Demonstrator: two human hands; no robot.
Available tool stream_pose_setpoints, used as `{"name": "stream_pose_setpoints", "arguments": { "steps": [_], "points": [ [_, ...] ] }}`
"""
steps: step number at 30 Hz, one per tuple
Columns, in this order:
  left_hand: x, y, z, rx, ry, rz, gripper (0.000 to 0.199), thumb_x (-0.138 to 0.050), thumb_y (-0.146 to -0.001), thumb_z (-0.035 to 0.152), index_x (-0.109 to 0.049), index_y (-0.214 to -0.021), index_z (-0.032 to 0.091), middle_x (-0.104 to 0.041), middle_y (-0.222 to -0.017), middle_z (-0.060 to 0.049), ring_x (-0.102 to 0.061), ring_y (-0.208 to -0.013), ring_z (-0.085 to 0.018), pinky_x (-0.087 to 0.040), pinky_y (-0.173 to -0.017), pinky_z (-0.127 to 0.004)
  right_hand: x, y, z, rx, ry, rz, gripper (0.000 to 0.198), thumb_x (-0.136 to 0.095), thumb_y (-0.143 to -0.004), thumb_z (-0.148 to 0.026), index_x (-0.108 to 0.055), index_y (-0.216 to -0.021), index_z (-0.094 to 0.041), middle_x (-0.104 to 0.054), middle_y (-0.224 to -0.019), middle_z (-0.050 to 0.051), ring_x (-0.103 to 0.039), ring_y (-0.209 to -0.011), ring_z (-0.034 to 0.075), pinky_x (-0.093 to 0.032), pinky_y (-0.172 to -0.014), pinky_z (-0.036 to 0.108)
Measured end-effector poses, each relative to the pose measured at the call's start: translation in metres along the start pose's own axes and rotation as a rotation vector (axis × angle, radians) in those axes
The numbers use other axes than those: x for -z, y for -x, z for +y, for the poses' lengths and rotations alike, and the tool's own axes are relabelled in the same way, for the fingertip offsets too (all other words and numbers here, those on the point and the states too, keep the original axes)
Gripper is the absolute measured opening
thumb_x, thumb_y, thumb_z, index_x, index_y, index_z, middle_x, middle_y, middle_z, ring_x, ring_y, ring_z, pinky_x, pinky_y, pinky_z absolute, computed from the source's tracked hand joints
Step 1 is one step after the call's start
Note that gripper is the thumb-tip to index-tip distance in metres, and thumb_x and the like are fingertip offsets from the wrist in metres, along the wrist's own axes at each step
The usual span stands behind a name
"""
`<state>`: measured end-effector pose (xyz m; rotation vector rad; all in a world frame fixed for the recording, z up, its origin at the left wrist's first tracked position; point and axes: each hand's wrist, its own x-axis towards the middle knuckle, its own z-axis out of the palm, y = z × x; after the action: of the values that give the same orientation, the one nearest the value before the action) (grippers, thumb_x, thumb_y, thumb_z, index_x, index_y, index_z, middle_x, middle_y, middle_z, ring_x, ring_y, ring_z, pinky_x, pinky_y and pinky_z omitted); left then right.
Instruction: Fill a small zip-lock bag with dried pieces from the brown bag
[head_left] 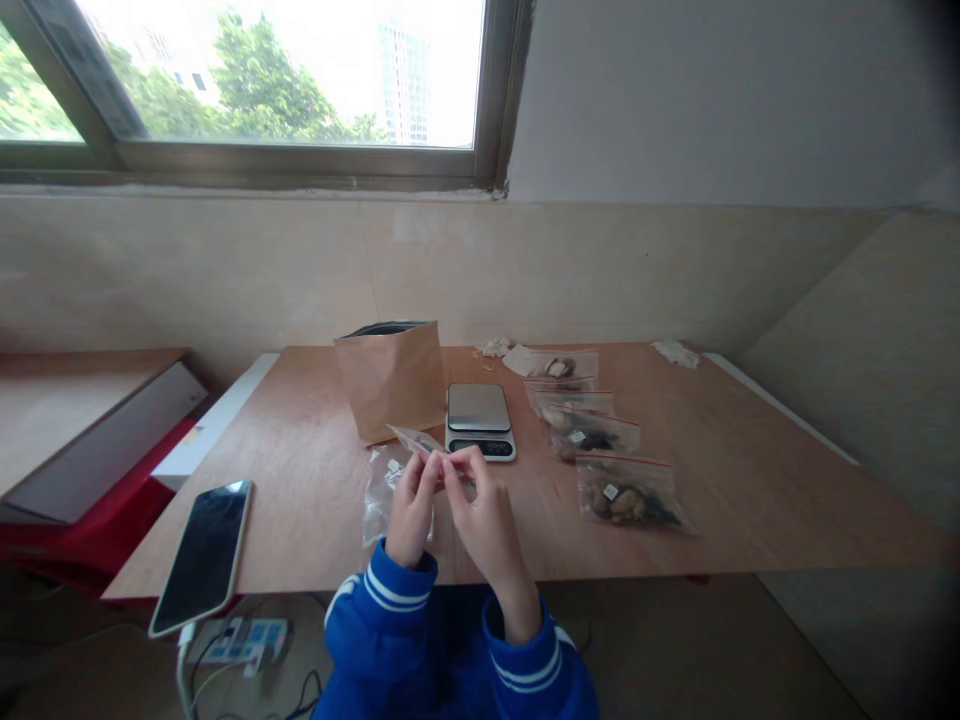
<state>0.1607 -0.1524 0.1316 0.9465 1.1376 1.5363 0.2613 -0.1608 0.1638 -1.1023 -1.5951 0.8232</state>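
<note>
Both hands meet in front of the kitchen scale, pinching a clear zip bag (410, 437) between their fingertips. My left hand (413, 505) is closed on the bag's left part. My right hand (484, 510) is closed on it from the other side; the fingers hide most of that edge. What the bag holds is hard to make out. Another clear plastic bag (377, 505) lies flat on the table beside my left hand. Just beyond the hands stands the white kitchen scale (478, 408) with a bare metal plate. An open brown paper bag (394, 380) stands upright left of it.
Several filled zip bags with red seals (630, 500) lie in a row at the right, holding dark and tan dried pieces. A phone (204, 550) on a cable overhangs the table's left front edge. White scraps (493, 348) lie near the wall. Below is a power strip (247, 640).
</note>
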Motion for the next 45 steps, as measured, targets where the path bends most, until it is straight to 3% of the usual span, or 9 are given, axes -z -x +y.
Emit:
{"name": "stream_pose_setpoints", "arguments": {
  "steps": [3,7,11,17,23,27,39,42,45],
  "points": [
    [0.006,-0.006,-0.004,-0.014,-0.032,0.062,0.040,-0.067,-0.076,0.059,-0.061,-0.078,0.019,-0.064,-0.081,-0.005,-0.063,-0.080,-0.019,-0.053,-0.076,-0.030,-0.008,-0.001,0.002,-0.022,-0.018,-0.035,0.015,-0.043,-0.097,-0.032,-0.053,-0.095,-0.022,-0.070,-0.098,0.008,-0.069,-0.092,0.021,-0.053,-0.078,0.031],
    [0.012,-0.008,-0.004,-0.058,-0.095,0.043,0.040,-0.062,-0.080,0.057,-0.062,-0.086,0.018,-0.064,-0.085,-0.005,-0.062,-0.083,-0.019,-0.051,-0.078,-0.030,-0.014,-0.003,0.004,-0.077,-0.115,-0.033,0.018,-0.047,-0.095,-0.031,-0.048,-0.111,-0.023,-0.071,-0.110,0.008,-0.067,-0.105,0.020,-0.054,-0.084,0.030],
    [0.017,-0.007,-0.003,-0.117,-0.230,0.033,0.039,-0.055,-0.085,0.057,-0.059,-0.080,0.019,-0.060,-0.078,-0.002,-0.057,-0.076,-0.017,-0.047,-0.071,-0.027,-0.012,-0.004,0.011,-0.068,-0.097,-0.098,0.014,-0.051,-0.094,-0.031,-0.056,-0.105,-0.024,-0.072,-0.106,0.004,-0.069,-0.101,0.019,-0.054,-0.085,0.030],
    [0.023,-0.009,0.001,-0.164,-0.420,-0.125,0.041,-0.049,-0.088,0.056,-0.053,-0.070,0.019,-0.051,-0.065,0.000,-0.048,-0.065,-0.014,-0.041,-0.062,-0.025,-0.007,-0.004,0.020,0.015,0.241,-0.066,0.012,-0.053,-0.094,-0.031,-0.060,-0.087,-0.024,-0.072,-0.091,0.004,-0.068,-0.091,0.023,-0.052,-0.079,0.033],
    [0.025,-0.012,0.003,-0.197,-0.494,-0.130,0.041,-0.049,-0.088,0.055,-0.051,-0.066,0.020,-0.047,-0.060,0.002,-0.044,-0.060,-0.014,-0.037,-0.059,-0.025,-0.008,-0.003,0.017,0.065,0.466,-0.051,0.013,-0.051,-0.094,-0.027,-0.060,-0.086,-0.023,-0.072,-0.086,0.005,-0.067,-0.083,0.025,-0.049,-0.075,0.035],
    [0.022,-0.011,0.001,-0.210,-0.488,-0.124,0.039,-0.050,-0.088,0.052,-0.051,-0.066,0.020,-0.048,-0.060,0.002,-0.044,-0.059,-0.013,-0.037,-0.057,-0.025,-0.008,-0.003,0.019,0.006,0.402,-0.032,0.014,-0.051,-0.093,-0.029,-0.061,-0.085,-0.024,-0.074,-0.085,0.003,-0.068,-0.080,0.024,-0.049,-0.071,0.032],
    [0.019,-0.009,0.001,-0.256,-0.516,-0.200,0.029,-0.046,-0.092,0.039,-0.058,-0.075,0.019,-0.054,-0.066,0.000,-0.049,-0.062,-0.014,-0.039,-0.060,-0.025,-0.006,-0.007,0.019,-0.123,-0.081,0.082,0.019,-0.056,-0.088,-0.036,-0.063,-0.083,-0.020,-0.074,-0.077,0.005,-0.071,-0.070,0.020,-0.053,-0.059,0.026],
    [0.019,-0.008,0.002,-0.289,-0.556,-0.134,0.027,-0.050,-0.089,0.035,-0.054,-0.066,0.020,-0.050,-0.061,0.002,-0.046,-0.058,-0.013,-0.036,-0.057,-0.025,-0.005,-0.009,0.025,-0.136,-0.091,0.129,0.020,-0.059,-0.086,-0.038,-0.063,-0.082,-0.019,-0.075,-0.077,0.006,-0.072,-0.072,0.021,-0.055,-0.062,0.027],
    [0.027,-0.007,0.011,-0.371,-0.602,0.049,0.033,-0.052,-0.086,0.031,-0.042,-0.056,0.021,-0.039,-0.056,0.003,-0.039,-0.054,-0.012,-0.033,-0.055,-0.024,0.007,-0.013,0.039,-0.204,-0.126,0.361,0.025,-0.061,-0.083,-0.043,-0.061,-0.082,-0.018,-0.076,-0.081,0.010,-0.074,-0.079,0.024,-0.058,-0.072,0.033]
  ]
}}
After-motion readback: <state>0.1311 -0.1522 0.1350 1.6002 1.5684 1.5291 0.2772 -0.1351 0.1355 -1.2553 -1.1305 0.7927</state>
